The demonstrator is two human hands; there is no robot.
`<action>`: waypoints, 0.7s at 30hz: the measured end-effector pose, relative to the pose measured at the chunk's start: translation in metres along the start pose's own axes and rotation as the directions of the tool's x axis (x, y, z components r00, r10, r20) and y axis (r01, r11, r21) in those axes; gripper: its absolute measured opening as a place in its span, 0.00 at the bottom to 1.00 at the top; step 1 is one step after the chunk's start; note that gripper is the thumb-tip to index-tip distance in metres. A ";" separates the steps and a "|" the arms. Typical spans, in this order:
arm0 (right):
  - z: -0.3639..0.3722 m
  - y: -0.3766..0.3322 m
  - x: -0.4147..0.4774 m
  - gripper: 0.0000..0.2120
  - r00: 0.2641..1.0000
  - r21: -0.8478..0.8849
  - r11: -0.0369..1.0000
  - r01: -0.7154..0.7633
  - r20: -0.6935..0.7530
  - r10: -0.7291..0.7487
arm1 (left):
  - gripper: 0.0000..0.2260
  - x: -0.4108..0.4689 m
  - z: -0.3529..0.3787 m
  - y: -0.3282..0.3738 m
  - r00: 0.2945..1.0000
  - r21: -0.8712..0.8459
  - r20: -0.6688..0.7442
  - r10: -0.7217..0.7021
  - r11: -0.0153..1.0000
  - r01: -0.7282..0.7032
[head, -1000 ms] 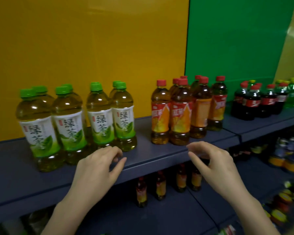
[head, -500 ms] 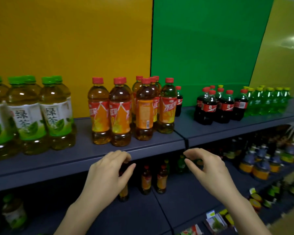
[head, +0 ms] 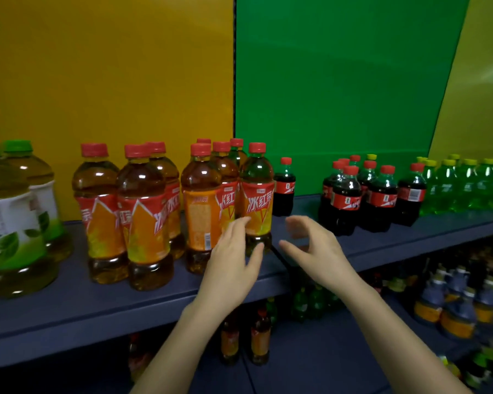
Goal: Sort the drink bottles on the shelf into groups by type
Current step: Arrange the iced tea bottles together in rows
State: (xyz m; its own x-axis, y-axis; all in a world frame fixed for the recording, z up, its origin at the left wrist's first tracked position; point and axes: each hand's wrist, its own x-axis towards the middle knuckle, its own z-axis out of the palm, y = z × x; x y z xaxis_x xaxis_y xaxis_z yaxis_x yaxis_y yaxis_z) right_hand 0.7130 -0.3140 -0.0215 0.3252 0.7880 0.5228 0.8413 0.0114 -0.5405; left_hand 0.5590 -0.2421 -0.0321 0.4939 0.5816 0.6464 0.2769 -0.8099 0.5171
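Risen to shelf (head: pixel 69 308): left hand (head: pixel 234 265) at iced-tea bottle (head: pixel 258 206), right hand (head: pixel 313 248) near; grips spread, empty.

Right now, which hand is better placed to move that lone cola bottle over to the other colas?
Probably the right hand. It is open, nearest the stray cola bottle, and on the side of the cola group. The left hand is at an iced tea bottle that stands in its way.

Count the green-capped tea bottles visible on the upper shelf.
2, both at the far left of the shelf: the front bottle and the rear bottle. Others may lie beyond the frame edge.
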 end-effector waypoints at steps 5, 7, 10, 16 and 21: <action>0.019 0.007 0.054 0.35 0.992 0.196 0.981 -0.010 0.128 -0.015 | 0.28 0.031 0.023 -0.011 0.982 -0.081 0.002 -0.188 0.979 0.188; 0.028 0.007 0.066 0.36 0.982 0.307 0.951 -0.023 0.185 -0.036 | 0.27 0.039 0.028 -0.014 0.967 -0.155 0.021 -0.253 0.955 0.253; 0.041 0.012 0.080 0.28 0.976 0.443 0.896 -0.042 0.212 -0.059 | 0.26 0.050 0.032 -0.012 0.946 -0.268 0.016 -0.322 0.911 0.315; 0.047 0.033 0.101 0.30 0.972 0.548 0.836 -0.030 0.210 -0.103 | 0.24 0.073 0.034 -0.013 0.876 -0.356 -0.004 -0.483 0.819 0.450; 0.038 0.052 0.130 0.31 0.972 0.576 0.817 -0.033 0.208 -0.108 | 0.26 0.101 0.041 -0.037 0.821 -0.279 -0.051 -0.569 0.797 0.535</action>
State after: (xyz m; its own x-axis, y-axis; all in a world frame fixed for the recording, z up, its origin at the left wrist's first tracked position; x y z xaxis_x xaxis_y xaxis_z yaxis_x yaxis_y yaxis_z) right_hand 0.7826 -0.1878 -0.0064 0.1358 0.8929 0.4293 0.4275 0.3381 -0.8384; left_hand 0.6325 -0.1563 -0.0091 0.2057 0.9419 0.2654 0.2547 -0.3134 0.9148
